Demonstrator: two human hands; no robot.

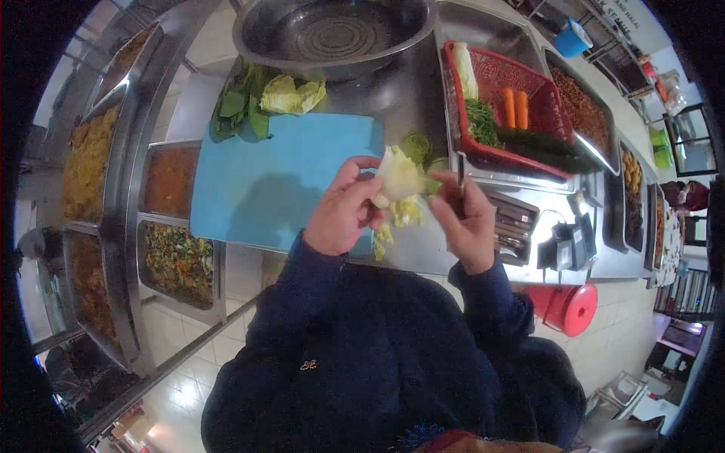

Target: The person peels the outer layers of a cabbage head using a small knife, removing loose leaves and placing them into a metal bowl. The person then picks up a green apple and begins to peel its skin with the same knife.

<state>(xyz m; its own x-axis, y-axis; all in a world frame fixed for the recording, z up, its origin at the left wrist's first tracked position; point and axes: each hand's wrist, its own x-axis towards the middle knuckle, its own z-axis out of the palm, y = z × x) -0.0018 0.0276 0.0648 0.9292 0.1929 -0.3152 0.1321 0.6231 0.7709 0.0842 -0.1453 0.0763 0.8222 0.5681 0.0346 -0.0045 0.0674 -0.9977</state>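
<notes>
A pale yellow-green cabbage leaf (401, 176) is held up between my two hands, over the right edge of a blue cutting board (272, 175). My left hand (351, 206) pinches its left side. At its right side, my right hand (467, 218) has its fingers on a greener bit, and a dark, narrow thing, perhaps a knife, shows upright by those fingers. Leaf scraps (406, 212) lie on the steel counter below, and round green pieces (417, 147) rest just behind. Dark green leaves (241, 102) and a cabbage piece (293, 95) sit at the board's back edge.
Behind the board stands a large metal basin (334, 59). A red plastic basket (510, 65) with carrots (515, 108), greens and a white cabbage is at the back right. Trays of cooked food (175, 263) line the left. A cutlery box (512, 226) lies right; a red bucket (566, 310) stands below.
</notes>
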